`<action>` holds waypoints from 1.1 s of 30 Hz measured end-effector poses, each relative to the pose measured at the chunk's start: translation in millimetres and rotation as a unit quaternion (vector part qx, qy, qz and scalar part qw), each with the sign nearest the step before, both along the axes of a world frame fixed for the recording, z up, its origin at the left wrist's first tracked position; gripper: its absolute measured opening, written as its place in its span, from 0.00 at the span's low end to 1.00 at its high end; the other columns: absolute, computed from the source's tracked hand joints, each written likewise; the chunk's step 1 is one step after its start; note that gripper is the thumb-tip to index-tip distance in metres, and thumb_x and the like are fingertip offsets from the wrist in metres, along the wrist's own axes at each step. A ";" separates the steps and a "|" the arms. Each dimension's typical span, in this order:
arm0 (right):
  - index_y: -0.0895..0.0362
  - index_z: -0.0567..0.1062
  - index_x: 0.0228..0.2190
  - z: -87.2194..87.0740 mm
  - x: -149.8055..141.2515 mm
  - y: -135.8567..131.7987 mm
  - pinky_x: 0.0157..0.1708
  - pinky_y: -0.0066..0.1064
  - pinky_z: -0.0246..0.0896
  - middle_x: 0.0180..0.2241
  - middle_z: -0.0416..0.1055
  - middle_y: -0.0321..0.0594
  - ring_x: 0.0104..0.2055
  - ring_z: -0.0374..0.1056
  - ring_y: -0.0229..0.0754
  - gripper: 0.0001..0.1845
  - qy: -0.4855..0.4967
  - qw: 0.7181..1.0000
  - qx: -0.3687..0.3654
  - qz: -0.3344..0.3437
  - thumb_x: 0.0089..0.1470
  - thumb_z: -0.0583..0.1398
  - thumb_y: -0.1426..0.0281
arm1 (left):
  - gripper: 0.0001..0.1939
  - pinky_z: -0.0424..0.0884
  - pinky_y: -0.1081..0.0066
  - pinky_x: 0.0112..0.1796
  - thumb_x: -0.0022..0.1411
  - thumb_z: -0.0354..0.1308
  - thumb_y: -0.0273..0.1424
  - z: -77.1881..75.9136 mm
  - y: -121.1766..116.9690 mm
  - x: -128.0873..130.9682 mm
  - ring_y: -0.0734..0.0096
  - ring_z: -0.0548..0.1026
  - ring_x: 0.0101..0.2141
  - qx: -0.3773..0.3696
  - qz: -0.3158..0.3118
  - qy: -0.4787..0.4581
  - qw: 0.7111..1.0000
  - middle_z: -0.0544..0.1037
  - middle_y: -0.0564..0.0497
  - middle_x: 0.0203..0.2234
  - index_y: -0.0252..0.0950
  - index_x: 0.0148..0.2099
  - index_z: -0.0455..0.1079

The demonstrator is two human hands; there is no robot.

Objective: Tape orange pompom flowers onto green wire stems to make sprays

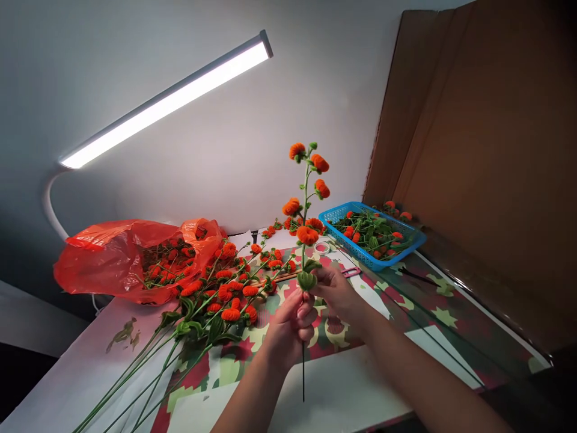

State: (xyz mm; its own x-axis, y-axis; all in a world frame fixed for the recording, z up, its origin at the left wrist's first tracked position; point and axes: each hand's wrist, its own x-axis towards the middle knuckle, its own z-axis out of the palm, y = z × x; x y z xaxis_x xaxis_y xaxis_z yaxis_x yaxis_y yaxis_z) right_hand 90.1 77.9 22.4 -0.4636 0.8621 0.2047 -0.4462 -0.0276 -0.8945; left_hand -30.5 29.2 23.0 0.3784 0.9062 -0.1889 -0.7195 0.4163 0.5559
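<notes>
An artificial flower stem [307,191] stands upright in front of me, with several fuzzy orange blooms along it and green leaves low down. My left hand [291,322] is closed around the stem just below the leaves, and the bare dark end sticks out beneath it. Close on its right, my right hand [336,291] is closed at the green leaf [307,281]; its fingertips are partly hidden behind the leaf. Finished-looking orange flower stems [225,294] lie in a pile to the left of my hands.
A red plastic bag [103,258] full of orange blooms lies at the left. At the back right sits a blue basket [383,263] of stems and leaves. A roll of tape [321,248] rests behind my hands. A lit lamp [171,102] reaches overhead; cardboard [487,168] stands at right.
</notes>
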 end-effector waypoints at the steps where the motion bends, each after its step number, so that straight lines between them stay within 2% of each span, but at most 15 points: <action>1: 0.58 0.75 0.24 -0.1 -0.7 0.5 0.30 0.28 0.60 0.22 0.70 0.34 0.25 0.65 0.34 0.10 0.003 1.000 -0.006 -0.014 0.42 0.67 0.64 | 0.17 0.41 0.85 0.13 0.43 0.68 0.36 -0.3 0.4 2.1 0.88 0.46 0.14 0.006 0.029 0.034 0.999 0.56 0.61 0.15 0.32 0.28 0.64; 4: 0.58 0.75 0.24 0.5 -4.1 1.3 0.30 0.29 0.61 0.24 0.71 0.34 0.26 0.65 0.35 0.13 0.006 0.999 -0.025 -0.047 0.38 0.69 0.63 | 0.18 0.45 0.85 0.14 0.46 0.66 0.40 -3.0 0.1 9.0 0.89 0.48 0.14 0.053 0.145 0.137 0.978 0.60 0.60 0.16 0.33 0.29 0.65; 7: 0.58 0.74 0.24 2.4 -7.0 -0.4 0.32 0.29 0.61 0.25 0.71 0.34 0.29 0.65 0.36 0.14 0.012 0.996 -0.042 -0.080 0.35 0.69 0.64 | 0.15 0.49 0.83 0.15 0.52 0.62 0.41 -6.5 -2.4 11.9 0.87 0.52 0.15 0.121 0.225 0.247 0.935 0.62 0.59 0.17 0.34 0.35 0.68; 10: 0.58 0.71 0.23 5.2 -7.4 -4.9 0.28 0.26 0.58 0.23 0.66 0.32 0.27 0.62 0.34 0.13 -0.005 0.995 -0.015 -0.102 0.39 0.68 0.65 | 0.13 0.54 0.81 0.17 0.55 0.59 0.40 -7.7 -5.0 10.7 0.83 0.58 0.17 0.175 0.269 0.346 0.882 0.64 0.57 0.18 0.34 0.35 0.69; 13: 0.59 0.68 0.20 7.7 -6.9 -9.5 0.24 0.24 0.53 0.20 0.60 0.30 0.23 0.56 0.32 0.14 -0.037 0.994 0.014 -0.099 0.44 0.65 0.64 | 0.12 0.56 0.81 0.18 0.56 0.58 0.39 -8.1 -5.7 10.3 0.82 0.60 0.18 0.197 0.284 0.382 0.857 0.65 0.56 0.18 0.34 0.31 0.69; 16: 0.58 0.67 0.21 8.9 -6.6 -11.6 0.22 0.24 0.52 0.19 0.58 0.29 0.22 0.54 0.32 0.15 -0.046 0.994 0.012 -0.103 0.45 0.64 0.62 | 0.12 0.57 0.81 0.18 0.56 0.58 0.38 -8.9 -5.1 10.8 0.83 0.59 0.18 0.193 0.281 0.365 0.866 0.65 0.57 0.18 0.34 0.29 0.68; 20: 0.58 0.69 0.23 9.9 -5.1 -10.4 0.22 0.25 0.52 0.19 0.61 0.31 0.22 0.56 0.33 0.14 -0.068 0.994 0.038 -0.077 0.46 0.63 0.60 | 0.11 0.64 0.80 0.20 0.54 0.60 0.37 -6.2 -2.3 8.0 0.81 0.66 0.20 0.176 0.278 0.291 0.898 0.69 0.57 0.21 0.36 0.36 0.69; 23: 0.59 0.70 0.23 10.1 -3.3 -8.4 0.23 0.25 0.54 0.19 0.62 0.32 0.23 0.58 0.33 0.15 -0.070 0.995 0.056 -0.051 0.45 0.64 0.60 | 0.12 0.68 0.78 0.22 0.50 0.63 0.36 -1.0 0.9 5.5 0.78 0.69 0.23 0.157 0.273 0.281 0.907 0.72 0.54 0.27 0.35 0.36 0.71; 25: 0.59 0.70 0.25 9.6 -2.5 -7.5 0.23 0.26 0.55 0.20 0.63 0.31 0.23 0.59 0.33 0.15 -0.052 0.997 0.052 -0.032 0.44 0.65 0.60 | 0.12 0.69 0.77 0.21 0.48 0.64 0.35 2.2 2.7 5.8 0.78 0.69 0.22 0.142 0.267 0.279 0.912 0.72 0.53 0.26 0.33 0.34 0.72; 29: 0.58 0.72 0.27 7.5 -2.3 -7.1 0.24 0.27 0.58 0.22 0.64 0.32 0.23 0.61 0.34 0.14 -0.042 0.998 0.050 -0.001 0.45 0.64 0.61 | 0.12 0.62 0.81 0.15 0.45 0.66 0.34 6.1 3.3 10.0 0.82 0.64 0.18 0.113 0.272 0.226 0.929 0.69 0.56 0.21 0.33 0.31 0.71; 33: 0.59 0.74 0.26 6.5 -1.7 -7.3 0.30 0.27 0.59 0.24 0.67 0.34 0.27 0.63 0.36 0.12 -0.073 0.995 0.060 -0.028 0.45 0.65 0.63 | 0.13 0.54 0.85 0.14 0.43 0.67 0.34 5.5 3.2 11.2 0.86 0.60 0.16 0.071 0.267 0.196 0.941 0.65 0.58 0.18 0.33 0.29 0.70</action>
State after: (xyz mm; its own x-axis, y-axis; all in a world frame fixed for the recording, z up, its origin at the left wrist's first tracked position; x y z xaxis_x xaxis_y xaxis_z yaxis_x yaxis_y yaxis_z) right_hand 88.4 70.6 28.8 -0.4485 0.8603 0.2423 -0.3094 0.1049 -0.9451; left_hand -19.4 32.4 28.5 -0.2112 0.9740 -0.0814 -0.5337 -0.0452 0.8444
